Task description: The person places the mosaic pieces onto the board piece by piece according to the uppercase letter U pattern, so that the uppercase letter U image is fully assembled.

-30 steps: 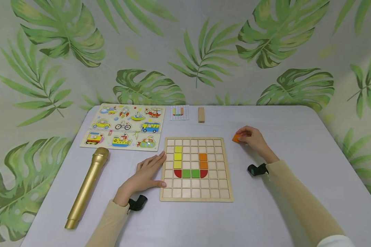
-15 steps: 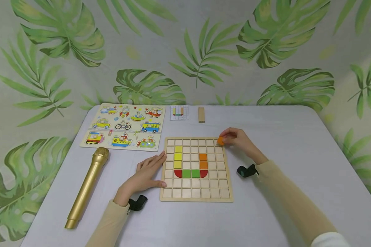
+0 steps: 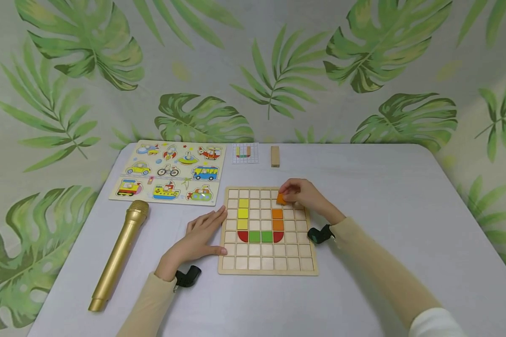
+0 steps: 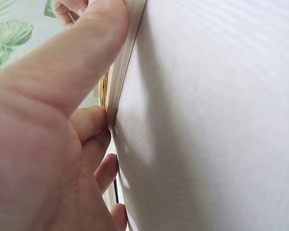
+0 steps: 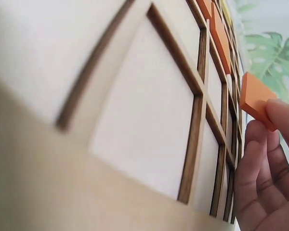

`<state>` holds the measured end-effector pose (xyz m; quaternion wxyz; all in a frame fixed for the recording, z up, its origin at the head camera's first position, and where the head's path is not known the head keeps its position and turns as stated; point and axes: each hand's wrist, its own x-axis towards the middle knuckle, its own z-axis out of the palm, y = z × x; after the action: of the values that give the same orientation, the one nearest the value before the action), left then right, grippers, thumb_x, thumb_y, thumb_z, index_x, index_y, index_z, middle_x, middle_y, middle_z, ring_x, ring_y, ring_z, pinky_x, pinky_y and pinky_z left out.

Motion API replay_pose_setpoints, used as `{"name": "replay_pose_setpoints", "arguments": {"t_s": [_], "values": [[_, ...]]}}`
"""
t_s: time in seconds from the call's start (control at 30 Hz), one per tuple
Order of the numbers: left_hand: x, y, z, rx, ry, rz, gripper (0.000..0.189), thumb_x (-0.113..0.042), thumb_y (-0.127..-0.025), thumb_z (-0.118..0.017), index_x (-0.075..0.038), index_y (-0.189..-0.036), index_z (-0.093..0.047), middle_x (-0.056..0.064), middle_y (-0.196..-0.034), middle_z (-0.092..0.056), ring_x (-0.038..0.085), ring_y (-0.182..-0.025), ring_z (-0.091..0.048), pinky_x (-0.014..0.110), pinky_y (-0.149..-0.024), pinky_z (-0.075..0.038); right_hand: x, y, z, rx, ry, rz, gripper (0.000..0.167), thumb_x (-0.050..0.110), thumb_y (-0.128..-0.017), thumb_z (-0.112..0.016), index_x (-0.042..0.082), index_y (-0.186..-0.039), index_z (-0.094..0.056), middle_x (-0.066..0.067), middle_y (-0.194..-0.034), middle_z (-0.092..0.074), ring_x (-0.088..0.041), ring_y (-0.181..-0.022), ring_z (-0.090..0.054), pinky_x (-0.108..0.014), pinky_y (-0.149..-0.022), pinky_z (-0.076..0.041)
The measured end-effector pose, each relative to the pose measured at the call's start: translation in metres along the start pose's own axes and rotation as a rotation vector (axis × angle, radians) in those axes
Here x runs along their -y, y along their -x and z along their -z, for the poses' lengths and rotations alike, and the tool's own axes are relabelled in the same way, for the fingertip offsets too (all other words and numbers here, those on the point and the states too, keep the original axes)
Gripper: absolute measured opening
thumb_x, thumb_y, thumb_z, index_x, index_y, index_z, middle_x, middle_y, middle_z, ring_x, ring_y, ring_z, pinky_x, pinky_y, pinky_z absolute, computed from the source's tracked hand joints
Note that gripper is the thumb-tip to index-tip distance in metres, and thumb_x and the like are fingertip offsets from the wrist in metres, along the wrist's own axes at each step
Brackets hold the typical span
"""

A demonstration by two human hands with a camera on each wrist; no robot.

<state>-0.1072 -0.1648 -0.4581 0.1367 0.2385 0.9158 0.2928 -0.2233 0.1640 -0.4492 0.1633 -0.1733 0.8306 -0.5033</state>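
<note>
A wooden grid board lies mid-table, with yellow tiles, green tiles, red rounded corner tiles and two orange tiles forming a U in its squares. My right hand pinches another orange tile between thumb and fingers, close over the board above the orange column. My left hand rests at the board's left edge, thumb and fingers spread against it; in the left wrist view the thumb and fingertips touch the board's side.
A vehicle picture puzzle lies at the back left, with a gold microphone in front of it. Behind the board are a small card printed with a coloured U on a grid and a wooden block.
My right hand has carried the orange tile leftward from beside the board to over its upper right squares. The left hand has stayed at the board's edge.
</note>
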Motion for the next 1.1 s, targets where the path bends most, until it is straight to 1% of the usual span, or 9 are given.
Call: {"name": "replay_pose_setpoints", "arguments": {"t_s": [0.17, 0.27, 0.4, 0.47, 0.57, 0.63, 0.7, 0.8, 1.1], "values": [[0.002, -0.001, -0.001, 0.003, -0.007, 0.001, 0.099, -0.041, -0.078, -0.076, -0.006, -0.153, -0.02, 0.006, -0.16, -0.01, 0.034, -0.141, -0.012, 0.055, -0.103, -0.011, 0.003, -0.002, -0.004, 0.03, 0.026, 0.062, 0.014, -0.006, -0.085, -0.063, -0.004, -0.098, -0.066, -0.01, -0.091, -0.065, -0.021, -0.08, -0.057, -0.026, -0.071, -0.046], [0.003, -0.001, -0.002, 0.004, -0.011, 0.002, 0.099, -0.041, -0.078, -0.076, -0.007, -0.153, -0.02, 0.005, -0.16, -0.009, 0.033, -0.142, -0.01, 0.054, -0.103, -0.01, 0.004, -0.001, -0.005, 0.042, 0.046, 0.083, 0.014, -0.006, -0.085, -0.063, -0.004, -0.098, -0.066, -0.011, -0.092, -0.065, -0.021, -0.079, -0.057, -0.027, -0.071, -0.047], [0.004, -0.002, -0.002, 0.0, -0.016, -0.002, 0.099, -0.041, -0.078, -0.076, -0.006, -0.153, -0.02, 0.005, -0.16, -0.01, 0.033, -0.142, -0.011, 0.055, -0.103, -0.011, 0.006, -0.001, -0.005, 0.05, 0.067, 0.091, 0.013, -0.005, -0.085, -0.063, -0.004, -0.098, -0.067, -0.011, -0.09, -0.065, -0.021, -0.077, -0.057, -0.028, -0.071, -0.046], [0.004, -0.002, -0.002, 0.0, -0.018, -0.005, 0.1, -0.041, -0.078, -0.076, -0.006, -0.153, -0.02, 0.006, -0.16, -0.01, 0.033, -0.142, -0.011, 0.055, -0.103, -0.011, 0.016, 0.003, -0.006, 0.057, 0.08, 0.092, 0.013, -0.006, -0.085, -0.063, -0.006, -0.098, -0.067, -0.015, -0.089, -0.065, -0.024, -0.077, -0.057, -0.03, -0.071, -0.046], [0.005, -0.002, -0.002, -0.002, -0.021, -0.013, 0.1, -0.041, -0.078, -0.076, -0.005, -0.153, -0.02, 0.006, -0.16, -0.01, 0.033, -0.142, -0.011, 0.055, -0.103, -0.011, 0.017, 0.004, -0.006, 0.056, 0.113, 0.101, 0.012, -0.005, -0.086, -0.064, -0.005, -0.098, -0.067, -0.014, -0.088, -0.065, -0.025, -0.076, -0.058, -0.031, -0.07, -0.045], [0.005, -0.003, -0.002, -0.005, -0.021, -0.019, 0.099, -0.041, -0.078, -0.076, -0.005, -0.152, -0.021, 0.007, -0.159, -0.011, 0.034, -0.142, -0.011, 0.055, -0.103, -0.011, 0.017, 0.003, -0.007, 0.052, 0.144, 0.105, 0.012, -0.004, -0.086, -0.064, -0.004, -0.097, -0.067, -0.012, -0.087, -0.065, -0.024, -0.075, -0.058, -0.033, -0.07, -0.045], [0.005, -0.003, -0.002, -0.006, -0.018, -0.02, 0.099, -0.041, -0.078, -0.076, -0.005, -0.152, -0.021, 0.008, -0.159, -0.011, 0.034, -0.142, -0.011, 0.055, -0.103, -0.011, 0.007, -0.001, -0.009, 0.043, 0.168, 0.106, 0.011, -0.003, -0.086, -0.064, 0.0, -0.096, -0.068, -0.007, -0.086, -0.065, -0.02, -0.074, -0.057, -0.032, -0.069, -0.045], [0.005, -0.002, -0.002, -0.004, -0.015, -0.016, 0.099, -0.041, -0.078, -0.076, -0.005, -0.152, -0.021, 0.007, -0.159, -0.011, 0.034, -0.142, -0.011, 0.055, -0.103, -0.011, 0.005, -0.002, -0.011, 0.036, 0.193, 0.098, 0.012, -0.003, -0.086, -0.063, 0.003, -0.095, -0.069, -0.005, -0.084, -0.064, -0.019, -0.073, -0.056, -0.032, -0.067, -0.045], [0.005, -0.002, -0.002, -0.001, -0.025, -0.016, 0.1, -0.042, -0.078, -0.075, -0.005, -0.153, -0.02, 0.007, -0.159, -0.011, 0.034, -0.141, -0.012, 0.055, -0.102, -0.011, 0.008, -0.002, -0.014, 0.024, 0.218, 0.078, 0.012, -0.001, -0.088, -0.062, 0.005, -0.095, -0.069, -0.004, -0.083, -0.063, -0.019, -0.071, -0.054, -0.032, -0.065, -0.044]]}}
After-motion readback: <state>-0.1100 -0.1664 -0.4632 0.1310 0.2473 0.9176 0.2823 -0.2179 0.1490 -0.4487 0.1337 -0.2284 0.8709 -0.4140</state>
